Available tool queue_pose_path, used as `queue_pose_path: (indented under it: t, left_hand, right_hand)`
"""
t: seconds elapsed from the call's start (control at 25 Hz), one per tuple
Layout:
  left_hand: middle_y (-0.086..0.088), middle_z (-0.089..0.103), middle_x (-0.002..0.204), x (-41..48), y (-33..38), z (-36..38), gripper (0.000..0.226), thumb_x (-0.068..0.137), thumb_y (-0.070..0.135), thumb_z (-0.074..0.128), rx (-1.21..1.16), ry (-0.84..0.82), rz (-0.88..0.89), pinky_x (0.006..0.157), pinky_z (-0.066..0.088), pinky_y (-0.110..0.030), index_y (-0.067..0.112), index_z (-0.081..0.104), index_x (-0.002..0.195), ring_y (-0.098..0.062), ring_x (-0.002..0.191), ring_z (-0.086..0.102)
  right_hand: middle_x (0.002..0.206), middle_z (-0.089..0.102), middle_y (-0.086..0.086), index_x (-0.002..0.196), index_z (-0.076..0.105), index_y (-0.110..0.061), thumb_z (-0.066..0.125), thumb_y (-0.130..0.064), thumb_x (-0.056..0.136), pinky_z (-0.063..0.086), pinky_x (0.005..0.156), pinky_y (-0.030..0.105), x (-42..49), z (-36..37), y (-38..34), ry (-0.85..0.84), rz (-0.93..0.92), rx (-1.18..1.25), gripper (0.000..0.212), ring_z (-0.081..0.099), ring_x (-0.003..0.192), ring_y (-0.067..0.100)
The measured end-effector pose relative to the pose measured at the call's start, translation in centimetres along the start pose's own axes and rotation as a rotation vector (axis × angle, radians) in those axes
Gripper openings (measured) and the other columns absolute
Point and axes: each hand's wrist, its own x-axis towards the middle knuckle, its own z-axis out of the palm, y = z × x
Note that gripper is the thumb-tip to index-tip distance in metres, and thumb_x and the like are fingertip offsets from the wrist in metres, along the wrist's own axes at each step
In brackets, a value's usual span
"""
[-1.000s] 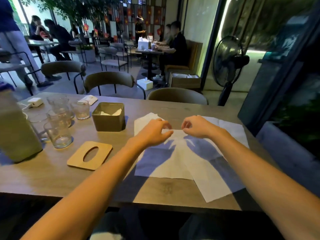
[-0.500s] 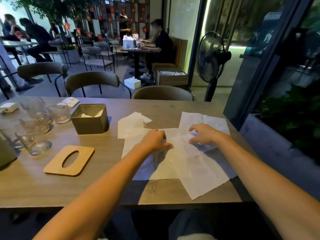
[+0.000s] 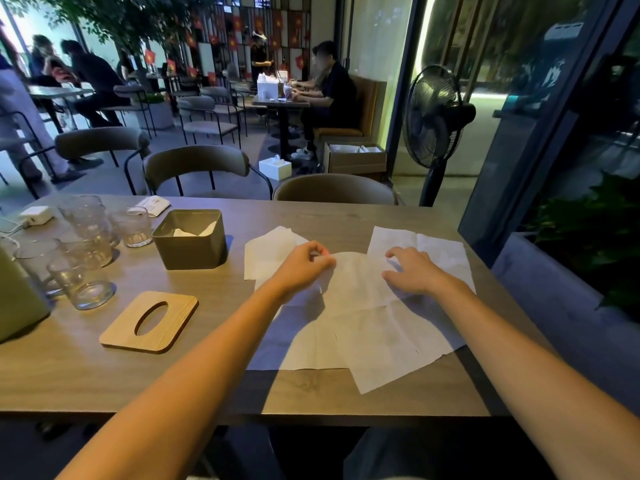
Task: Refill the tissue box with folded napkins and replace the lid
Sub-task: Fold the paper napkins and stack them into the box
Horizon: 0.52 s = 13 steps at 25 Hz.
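Unfolded white napkins (image 3: 374,327) lie spread on the table in front of me. My left hand (image 3: 301,266) pinches the far edge of the top napkin between thumb and fingertips. My right hand (image 3: 412,270) rests on the same napkin with spread, bent fingers. A folded napkin (image 3: 266,252) lies just left of my left hand. The olive tissue box (image 3: 190,247) stands open to the left, with some white napkins inside. Its wooden lid (image 3: 150,322) with an oval slot lies flat on the table in front of the box.
Several empty glasses (image 3: 86,251) stand at the left, beside a pale green container (image 3: 17,299) at the frame's edge. A white charger (image 3: 36,214) lies at the back left. Two chairs (image 3: 332,190) face the table's (image 3: 138,386) far side; a standing fan (image 3: 434,123) stands behind.
My hands drew apart, then closed in slightly on the top napkin's far edge. The left hand's pinch lifted a little; the right hand's fingers spread on the paper. The view shifted.
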Motion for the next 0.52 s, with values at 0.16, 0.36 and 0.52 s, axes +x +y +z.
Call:
queue_pose_path:
  t: [0.16,0.36,0.52]
  left_hand:
    - [-0.005,0.058,0.099,-0.30,0.45,-0.98,0.020,0.099,0.027,0.056,-0.278,0.011,-0.154,0.072,0.054,-0.023,0.010,0.059,0.109,-0.019,0.093,0.057]
    - [-0.005,0.061,0.111,0.08,0.19,-0.73,0.023,0.098,0.027,0.058,-0.331,0.058,-0.198,0.064,0.053,-0.018,0.017,0.060,0.119,-0.021,0.098,0.061]
    - [-0.004,0.062,0.116,-0.25,0.19,-1.13,0.025,0.098,0.029,0.058,-0.427,-0.010,-0.185,0.083,0.057,-0.033,0.022,0.059,0.123,-0.023,0.107,0.061]
  right_hand:
    - [0.156,0.042,0.011,0.153,0.035,-0.022,0.059,-0.042,0.097,0.043,0.109,0.048,0.24,0.14,0.09,-0.010,0.065,0.157,0.064,0.045,0.137,0.036]
    - [0.154,0.047,0.008,0.153,0.032,-0.025,0.063,-0.029,0.095,0.051,0.102,0.044,-0.29,0.40,-0.24,-0.050,0.082,0.229,0.066,0.054,0.127,0.031]
    - [0.143,0.054,0.013,0.154,0.033,-0.023,0.062,-0.016,0.094,0.050,0.094,0.040,0.02,0.08,-0.45,-0.009,0.063,0.260,0.067,0.056,0.121,0.031]
